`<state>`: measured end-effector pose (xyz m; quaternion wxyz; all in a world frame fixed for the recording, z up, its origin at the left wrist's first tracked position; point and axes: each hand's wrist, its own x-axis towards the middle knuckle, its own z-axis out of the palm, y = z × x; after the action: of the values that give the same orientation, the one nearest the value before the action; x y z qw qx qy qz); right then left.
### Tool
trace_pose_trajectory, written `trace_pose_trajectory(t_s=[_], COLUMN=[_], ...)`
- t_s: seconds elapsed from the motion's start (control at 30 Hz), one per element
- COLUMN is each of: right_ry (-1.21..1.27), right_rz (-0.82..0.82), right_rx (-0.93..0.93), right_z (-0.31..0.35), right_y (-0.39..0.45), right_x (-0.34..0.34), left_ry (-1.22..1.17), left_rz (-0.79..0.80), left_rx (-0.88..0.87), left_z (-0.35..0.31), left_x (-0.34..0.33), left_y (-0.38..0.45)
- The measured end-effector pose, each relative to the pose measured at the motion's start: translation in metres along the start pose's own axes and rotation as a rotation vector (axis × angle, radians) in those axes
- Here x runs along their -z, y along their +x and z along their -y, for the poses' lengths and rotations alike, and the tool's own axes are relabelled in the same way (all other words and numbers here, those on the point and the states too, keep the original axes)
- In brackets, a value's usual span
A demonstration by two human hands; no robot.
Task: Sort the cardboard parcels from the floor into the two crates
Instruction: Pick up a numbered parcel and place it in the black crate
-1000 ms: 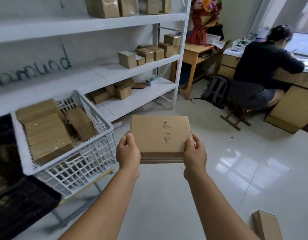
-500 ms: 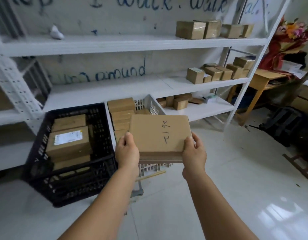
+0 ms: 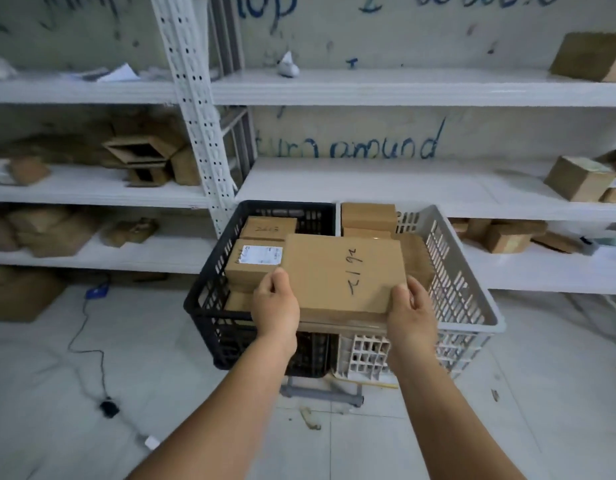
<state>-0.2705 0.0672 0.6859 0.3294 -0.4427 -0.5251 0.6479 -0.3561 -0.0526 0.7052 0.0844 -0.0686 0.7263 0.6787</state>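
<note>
At the centre of the frame a flat cardboard parcel [image 3: 344,273] with handwriting on its top is held level over the seam between the black crate [image 3: 209,292] and the grey crate [image 3: 472,292], both already holding parcels. The left hand [image 3: 275,306] and right hand [image 3: 412,311] clamp its near corners, thumbs pressed on top; the other fingers are hidden underneath. It looks light and stiff, its plain board faces fairly smooth, so gripping opposite edges should serve; squeezing the broad faces could dent it.
</note>
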Motion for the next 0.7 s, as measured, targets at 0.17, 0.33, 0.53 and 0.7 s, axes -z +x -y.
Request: trace_pose_trajectory(t_s=[0.17, 0.33, 0.53, 0.7], right_ry=[-0.041, -0.073, -0.198, -0.323], right_rz=[0.161, 0.314, 0.395, 0.385], right_rx=[-0.037, -0.105, -0.113, -0.14], right_z=[0.0, -0.005, -0.027, -0.044], right_y=[0.02, 0.028, 0.042, 0.064], right_x=[-0.03, -0.071, -0.121, -0.159], left_ry=[0.072, 0.185, 0.313, 0.468], left_rz=[-0.111, -0.146, -0.167, -0.078], left_rx=[-0.071, -0.081, -0.086, -0.078], left_z=[-0.004, -0.003, -0.002, 0.005], left_x=[0.008, 0.032, 0.051, 0.054], left_y=[0.03, 0.065, 0.116, 0.173])
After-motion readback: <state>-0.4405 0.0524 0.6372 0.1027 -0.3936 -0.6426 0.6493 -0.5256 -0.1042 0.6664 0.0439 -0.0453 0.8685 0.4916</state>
